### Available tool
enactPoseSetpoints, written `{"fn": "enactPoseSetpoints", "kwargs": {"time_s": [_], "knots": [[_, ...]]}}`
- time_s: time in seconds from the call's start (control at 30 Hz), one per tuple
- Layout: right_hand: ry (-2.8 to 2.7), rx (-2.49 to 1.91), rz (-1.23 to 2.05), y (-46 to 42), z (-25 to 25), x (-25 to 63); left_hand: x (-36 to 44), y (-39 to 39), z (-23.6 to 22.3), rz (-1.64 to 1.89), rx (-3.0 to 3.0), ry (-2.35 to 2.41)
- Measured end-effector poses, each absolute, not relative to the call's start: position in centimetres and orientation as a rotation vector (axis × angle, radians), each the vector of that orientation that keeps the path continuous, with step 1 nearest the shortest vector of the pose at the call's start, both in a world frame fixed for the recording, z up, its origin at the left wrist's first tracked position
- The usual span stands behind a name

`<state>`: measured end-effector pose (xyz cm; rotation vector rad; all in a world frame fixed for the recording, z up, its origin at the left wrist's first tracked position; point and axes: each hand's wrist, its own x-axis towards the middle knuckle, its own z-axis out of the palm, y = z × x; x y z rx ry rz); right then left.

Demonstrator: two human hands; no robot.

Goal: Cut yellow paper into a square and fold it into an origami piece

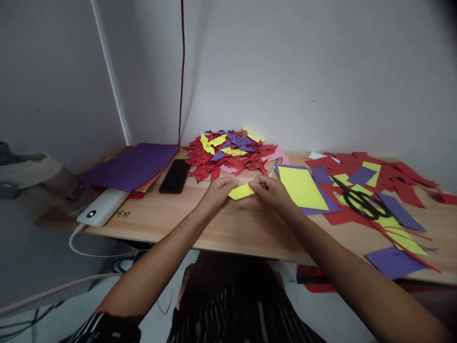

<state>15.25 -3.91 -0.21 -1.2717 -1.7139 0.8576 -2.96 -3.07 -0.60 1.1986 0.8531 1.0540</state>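
Note:
A small folded yellow paper lies on the wooden table between my two hands. My left hand has its fingers curled and pinches the paper's left end. My right hand is closed on the paper's right end. Just behind them sits a pile of folded red, purple and yellow paper shapes. A yellow sheet on purple paper lies right of my right hand.
A black phone and a purple sheet stack lie to the left, with a white power bank at the table's left edge. Black scissors rest among red, yellow and purple scraps on the right. A wall stands close behind.

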Motion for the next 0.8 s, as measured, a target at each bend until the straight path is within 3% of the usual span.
{"fn": "enactPoseSetpoints", "kwargs": {"time_s": [0.17, 0.47, 0.8], "knots": [[-1.693, -1.300, 0.884, -4.0, 0.0, 15.4, -3.5, -2.5, -0.1, 1.050, 1.014, 0.904], [-1.782, -1.299, 0.818, -4.2, -0.4, 14.9, -3.3, -3.0, -0.1, 0.874, 1.250, 0.948], [-1.835, -1.248, 0.729, -4.3, -0.4, 15.1, -3.2, -3.8, 0.4, 1.025, 1.415, 1.001]]}}
